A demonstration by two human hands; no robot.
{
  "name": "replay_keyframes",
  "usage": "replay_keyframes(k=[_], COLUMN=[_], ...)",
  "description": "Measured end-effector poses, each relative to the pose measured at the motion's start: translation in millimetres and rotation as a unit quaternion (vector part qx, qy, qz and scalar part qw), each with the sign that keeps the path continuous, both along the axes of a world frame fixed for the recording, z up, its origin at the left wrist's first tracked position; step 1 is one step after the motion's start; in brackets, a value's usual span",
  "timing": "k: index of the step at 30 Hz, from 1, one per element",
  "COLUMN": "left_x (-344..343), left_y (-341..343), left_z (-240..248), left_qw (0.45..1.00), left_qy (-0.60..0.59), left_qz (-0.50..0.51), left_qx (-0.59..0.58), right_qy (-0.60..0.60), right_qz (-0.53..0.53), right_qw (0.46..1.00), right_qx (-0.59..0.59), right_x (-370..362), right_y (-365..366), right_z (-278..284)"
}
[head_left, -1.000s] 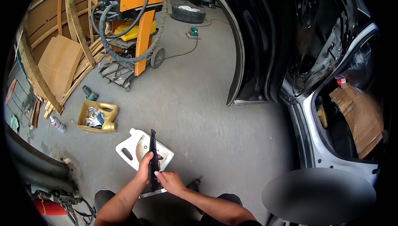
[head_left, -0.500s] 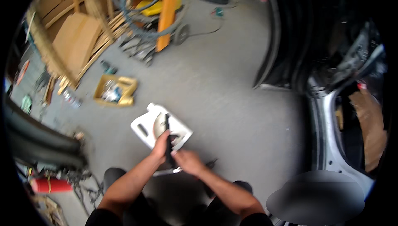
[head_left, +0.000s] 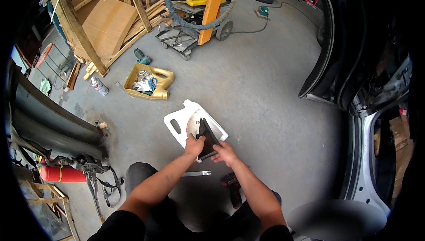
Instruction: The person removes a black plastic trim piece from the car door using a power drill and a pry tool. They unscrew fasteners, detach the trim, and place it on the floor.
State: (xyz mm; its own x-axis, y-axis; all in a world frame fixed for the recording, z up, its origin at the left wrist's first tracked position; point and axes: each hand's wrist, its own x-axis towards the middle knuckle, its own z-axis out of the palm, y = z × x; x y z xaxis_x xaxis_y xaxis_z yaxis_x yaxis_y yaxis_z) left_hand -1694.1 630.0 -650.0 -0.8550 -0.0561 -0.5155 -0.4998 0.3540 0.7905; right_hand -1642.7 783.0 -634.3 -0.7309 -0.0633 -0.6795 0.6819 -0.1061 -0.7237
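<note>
Between both hands I hold a flat dark panel (head_left: pixel 210 142), tilted, with a pointed far end and its broad brown-black face showing. My left hand (head_left: pixel 195 145) grips its left edge, thumb on top. On the opposite side, my right hand (head_left: pixel 225 153) pinches the right edge near the lower corner. Below the panel lies a white jug (head_left: pixel 177 116) with its side cut open like a tray. A round pale disc (head_left: pixel 193 120) with a reddish rim sits in it, partly covered by the panel. Whatever else the jug holds is hidden.
Near my knees lie a flat metal bar (head_left: pixel 197 174) and a red-black cordless drill (head_left: pixel 232 189). Ahead left are a cut-open gold jug (head_left: pixel 164 82), a spray can (head_left: pixel 99 86) and a green power tool (head_left: pixel 142 57). A car body (head_left: pixel 354 152) stands at right.
The dark panel has turned from nearly edge-on to showing its broad face. My right hand now grips its right edge. The whole view has shifted, placing everything on the floor further right.
</note>
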Motion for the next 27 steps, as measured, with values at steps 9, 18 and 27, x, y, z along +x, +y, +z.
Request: replay_keyframes(k=[9,18,27], left_x=[7.4,16.1,2.2], left_y=[-6.0,-5.9,-6.3], left_z=[27.1,46.3,-3.6], left_qw=[0.982,0.966,0.960], left_qy=[0.048,0.091,0.153], left_qz=[-0.176,-0.243,-0.211], left_qx=[0.040,-0.023,0.106], right_qy=[0.019,0.127,0.136], right_qz=[0.036,0.161,0.230], right_qw=[0.998,0.920,0.819], right_qx=[0.047,0.334,0.508], right_x=[-61.1,-73.7,-50.4], right_y=[-0.7,-39.5,-41.3], right_z=[-61.3,-67.3,-58.7])
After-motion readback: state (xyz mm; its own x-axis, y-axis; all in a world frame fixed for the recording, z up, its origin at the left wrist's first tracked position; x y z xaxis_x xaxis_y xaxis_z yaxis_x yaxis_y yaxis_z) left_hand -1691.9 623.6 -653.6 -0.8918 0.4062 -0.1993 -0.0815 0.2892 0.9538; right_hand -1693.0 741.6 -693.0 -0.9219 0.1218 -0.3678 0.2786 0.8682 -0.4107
